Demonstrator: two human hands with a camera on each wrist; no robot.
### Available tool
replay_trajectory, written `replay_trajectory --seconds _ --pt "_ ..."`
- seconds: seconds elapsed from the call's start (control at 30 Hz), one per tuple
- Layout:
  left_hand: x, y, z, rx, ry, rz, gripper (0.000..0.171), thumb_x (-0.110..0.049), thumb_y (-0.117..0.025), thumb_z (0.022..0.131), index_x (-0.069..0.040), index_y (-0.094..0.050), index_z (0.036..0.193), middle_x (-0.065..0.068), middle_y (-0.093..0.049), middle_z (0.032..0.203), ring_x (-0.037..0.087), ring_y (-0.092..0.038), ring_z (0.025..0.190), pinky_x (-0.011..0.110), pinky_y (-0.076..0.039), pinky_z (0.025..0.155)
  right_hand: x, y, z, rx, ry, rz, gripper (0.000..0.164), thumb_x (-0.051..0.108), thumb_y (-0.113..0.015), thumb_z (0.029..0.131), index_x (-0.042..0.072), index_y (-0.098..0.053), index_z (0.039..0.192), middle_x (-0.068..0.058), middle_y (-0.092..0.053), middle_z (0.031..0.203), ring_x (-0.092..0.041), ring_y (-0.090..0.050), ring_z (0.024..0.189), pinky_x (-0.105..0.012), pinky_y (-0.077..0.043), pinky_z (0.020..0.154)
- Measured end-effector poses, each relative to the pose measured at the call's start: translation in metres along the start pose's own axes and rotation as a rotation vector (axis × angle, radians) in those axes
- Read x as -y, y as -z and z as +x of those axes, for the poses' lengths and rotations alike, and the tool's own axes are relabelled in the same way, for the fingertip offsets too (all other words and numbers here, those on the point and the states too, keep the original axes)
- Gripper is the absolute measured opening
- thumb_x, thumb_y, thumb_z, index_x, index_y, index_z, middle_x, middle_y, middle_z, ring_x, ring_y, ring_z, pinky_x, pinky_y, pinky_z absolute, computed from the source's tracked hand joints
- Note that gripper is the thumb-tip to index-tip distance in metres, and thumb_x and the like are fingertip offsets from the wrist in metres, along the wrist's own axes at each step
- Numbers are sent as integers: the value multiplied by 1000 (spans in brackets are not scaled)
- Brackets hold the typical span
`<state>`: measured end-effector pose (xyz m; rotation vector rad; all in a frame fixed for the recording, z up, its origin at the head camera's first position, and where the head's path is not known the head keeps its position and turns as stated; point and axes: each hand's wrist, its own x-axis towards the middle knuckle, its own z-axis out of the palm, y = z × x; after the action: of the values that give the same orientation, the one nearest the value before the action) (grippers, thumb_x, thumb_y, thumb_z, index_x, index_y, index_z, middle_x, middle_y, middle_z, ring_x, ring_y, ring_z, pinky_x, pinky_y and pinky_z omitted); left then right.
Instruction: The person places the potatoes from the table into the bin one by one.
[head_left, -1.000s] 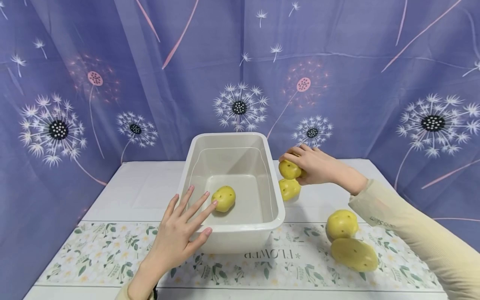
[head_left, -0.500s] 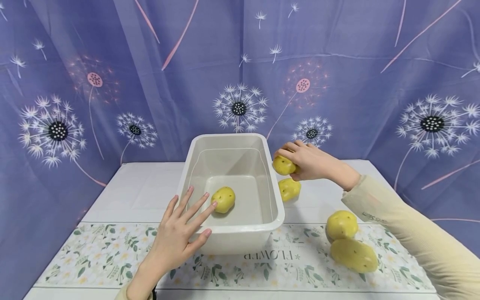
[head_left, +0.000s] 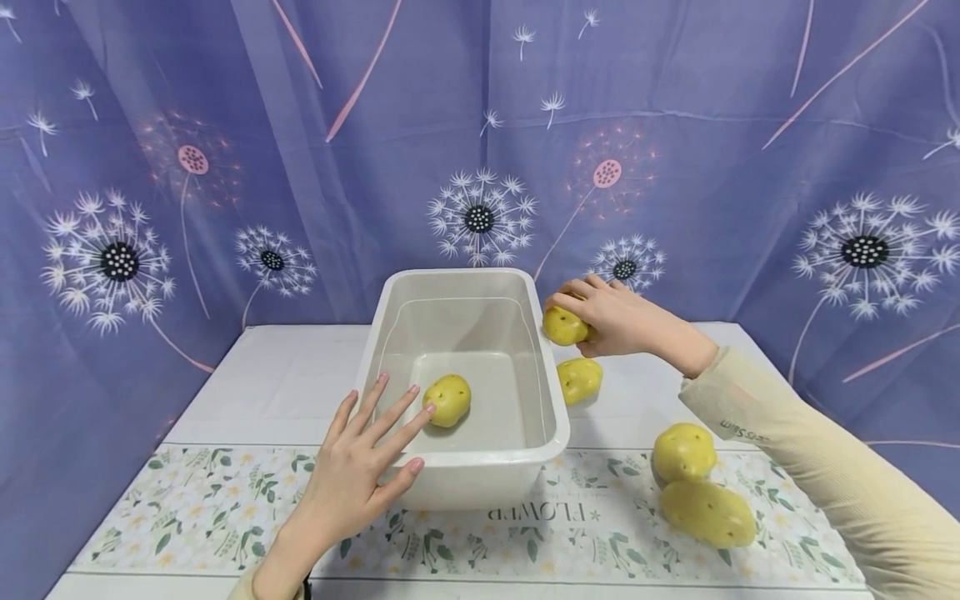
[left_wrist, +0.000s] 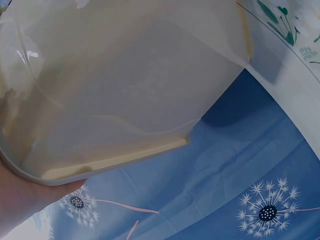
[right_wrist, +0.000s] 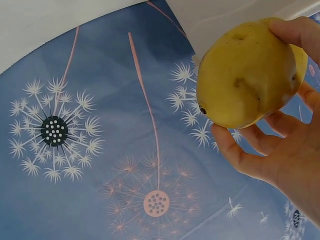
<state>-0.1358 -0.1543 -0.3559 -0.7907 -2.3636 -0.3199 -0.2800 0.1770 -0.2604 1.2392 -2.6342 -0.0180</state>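
Note:
In the head view my right hand (head_left: pixel 611 312) grips a yellow potato (head_left: pixel 565 326) just beside the right rim of a pale grey plastic basin (head_left: pixel 557 437). The right wrist view shows this potato (right_wrist: pixel 245 75) with fingers and thumb curled round it. My left hand (head_left: pixel 356 467), fingers spread and straight, rests over the basin's near left corner. From the left wrist, part of that hand (left_wrist: pixel 25 205) shows at the basin's rim (left_wrist: pixel 115 167). One potato (head_left: pixel 447 400) lies on the basin floor, partly overlapped by a left fingertip.
Under the raised potato, another potato (head_left: pixel 580 381) lies on the table against the basin's right side. Two more potatoes, a rounder one (head_left: pixel 684 452) and a longer one (head_left: pixel 707 512), sit together at front right. A purple dandelion-print curtain (head_left: pixel 480 125) hangs behind the table.
My right hand has moved slightly left and up with its potato, from above the table potato to the basin's right rim. The left hand stays in place.

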Motion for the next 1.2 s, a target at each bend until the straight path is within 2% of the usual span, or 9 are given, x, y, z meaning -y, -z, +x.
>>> replay_trajectory --seconds 0.23,0.53,0.7,0.8,0.9,1.03,1.2 --pt "0 1 1 -2 -2 -6 47 -49 -35 91 -28 -43 132 2 -42 139 31 -24 135 56 -22 103 2 4 6 -18 18 -14 59 14 -71 61 18 -50 116 -8 -53 111 -27 -47 92 -41 -43 65" --pt "1 0 1 -9 33 -26 47 -47 -38 91 -27 -43 133 3 -42 139 33 -25 134 48 -14 111 9 10 16 -12 32 -6 60 14 -70 62 18 -50 119 -9 -53 114 -26 -46 90 -39 -41 64" --pt "-2 1 1 -7 92 -82 45 -32 -46 90 -28 -40 134 2 -37 142 29 -22 136 46 -10 113 11 8 18 -13 35 -2 61 16 -72 61 18 -50 119 -8 -53 114 -26 -46 92 -41 -42 67" --pt "-3 3 3 6 122 -127 48 -22 -48 88 -28 -39 135 1 -32 145 28 -21 137 48 -12 112 12 7 20 -16 35 4 62 17 -72 61 19 -50 118 -7 -53 115 -26 -46 93 -41 -43 69" --pt "-5 5 5 15 145 -138 51 -20 -50 86 -29 -38 135 -1 -29 146 29 -22 136 52 -17 109 13 6 22 -14 34 12 62 17 -72 61 18 -50 119 -8 -53 115 -26 -46 93 -41 -42 69" --pt "-9 5 10 1 184 -109 54 -16 -49 85 -31 -37 136 -2 -27 147 32 -24 135 56 -24 103 14 6 26 -3 28 21 63 17 -73 61 19 -50 119 -8 -53 116 -26 -46 94 -39 -41 67" --pt "-10 2 13 -30 214 -53 53 -15 -46 86 -29 -37 136 3 -29 146 36 -26 133 56 -29 100 16 6 31 -17 35 7 62 20 -74 62 19 -49 119 -8 -53 115 -26 -47 93 -39 -41 64"
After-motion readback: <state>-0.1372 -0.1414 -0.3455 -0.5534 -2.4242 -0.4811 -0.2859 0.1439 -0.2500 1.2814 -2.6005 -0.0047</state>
